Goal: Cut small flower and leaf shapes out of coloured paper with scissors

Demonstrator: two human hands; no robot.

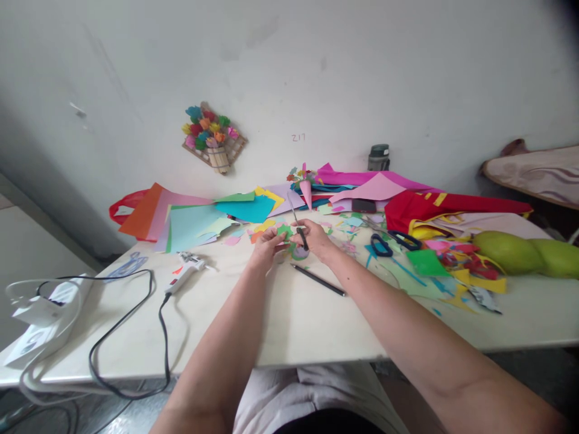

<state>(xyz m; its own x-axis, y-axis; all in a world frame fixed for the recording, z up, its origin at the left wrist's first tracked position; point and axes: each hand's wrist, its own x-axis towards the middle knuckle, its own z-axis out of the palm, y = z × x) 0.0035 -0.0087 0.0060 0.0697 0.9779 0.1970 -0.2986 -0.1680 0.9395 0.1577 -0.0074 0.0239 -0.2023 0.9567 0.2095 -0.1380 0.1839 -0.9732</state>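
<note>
My left hand (268, 246) pinches a small piece of green paper (284, 231) above the middle of the table. Close beside it, my right hand (313, 236) is closed round the dark handle of a pair of scissors (294, 211), whose blades point up and away from me. Colourful paper scraps (260, 229) lie around and behind both hands. On the table just below them rests a black pencil (318, 280), slanting down to the right.
A hot glue gun (185, 274) and its cord lie left, near a power strip (45, 319). Coloured sheets (190, 226) are spread along the back. Blue-handled scissors (395, 242), more scraps and green fruits (509, 252) are at right. A paper-flower ornament (212, 135) hangs on the wall.
</note>
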